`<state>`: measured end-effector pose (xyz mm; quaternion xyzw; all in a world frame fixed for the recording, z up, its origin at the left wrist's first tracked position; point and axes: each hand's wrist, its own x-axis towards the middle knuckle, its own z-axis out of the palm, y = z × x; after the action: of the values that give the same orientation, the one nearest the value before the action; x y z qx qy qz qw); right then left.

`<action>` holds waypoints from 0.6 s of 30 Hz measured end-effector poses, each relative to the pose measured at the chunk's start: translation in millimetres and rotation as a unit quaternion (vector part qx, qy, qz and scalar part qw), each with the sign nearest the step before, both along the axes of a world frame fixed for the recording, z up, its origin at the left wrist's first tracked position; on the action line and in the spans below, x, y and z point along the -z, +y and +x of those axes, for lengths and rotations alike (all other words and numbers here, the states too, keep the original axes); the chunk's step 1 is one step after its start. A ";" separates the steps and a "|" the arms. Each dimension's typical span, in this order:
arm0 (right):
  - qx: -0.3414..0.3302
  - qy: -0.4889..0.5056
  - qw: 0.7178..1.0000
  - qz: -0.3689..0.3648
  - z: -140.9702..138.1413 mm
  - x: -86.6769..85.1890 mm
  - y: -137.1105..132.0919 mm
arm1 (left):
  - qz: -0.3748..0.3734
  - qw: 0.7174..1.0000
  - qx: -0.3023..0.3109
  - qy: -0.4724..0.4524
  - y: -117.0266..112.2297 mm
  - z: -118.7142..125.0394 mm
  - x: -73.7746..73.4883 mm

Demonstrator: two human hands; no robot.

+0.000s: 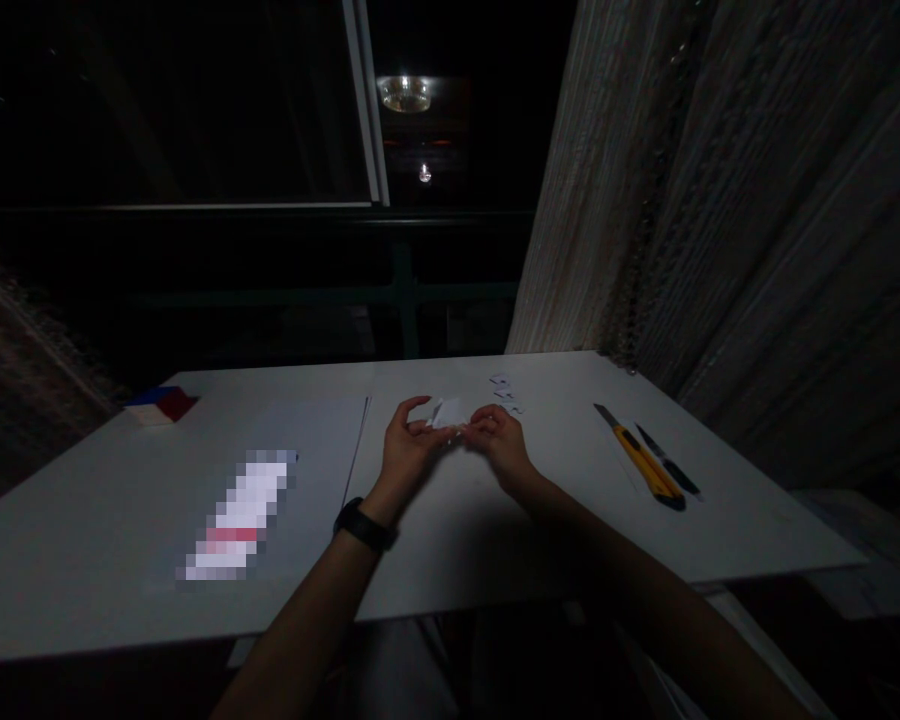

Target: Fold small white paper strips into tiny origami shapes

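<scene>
A small folded piece of white paper [448, 412] is held just above the white table [495, 530], near its middle. My left hand [406, 442], with a black watch on the wrist, pinches the paper's left side with thumb and fingers. My right hand [501, 438] has its fingers closed on the paper's right side. Both hands meet at the paper. Small white paper scraps [505, 392] lie on the table just beyond my right hand.
A yellow utility knife [642, 456] and a dark pen [669, 462] lie at the right of the table. A large white sheet [315, 440] covers the left part. A red-and-blue object [160, 404] sits at the far left corner. A curtain [720, 200] hangs at the right.
</scene>
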<state>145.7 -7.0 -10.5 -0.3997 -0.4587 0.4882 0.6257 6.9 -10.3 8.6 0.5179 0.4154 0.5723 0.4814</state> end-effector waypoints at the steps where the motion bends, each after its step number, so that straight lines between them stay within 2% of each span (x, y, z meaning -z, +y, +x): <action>1: -0.003 0.005 1.000 0.000 0.4 0.0 0.1 | -0.003 1.000 0.007 -0.002 -0.2 0.3 -0.3; 11: -0.029 0.015 0.999 -0.007 -0.2 -1.0 -1.3 | -0.002 1.000 -0.029 0.009 -2.2 3.6 -3.6; 18: 0.009 0.015 1.000 -0.014 1.2 2.6 3.0 | -0.020 1.000 0.014 0.003 -3.5 1.5 -4.1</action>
<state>146.9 -3.9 -13.0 -0.4053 -0.4391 0.4943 0.6314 8.4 -13.8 12.6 0.5154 0.4210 0.5557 0.4982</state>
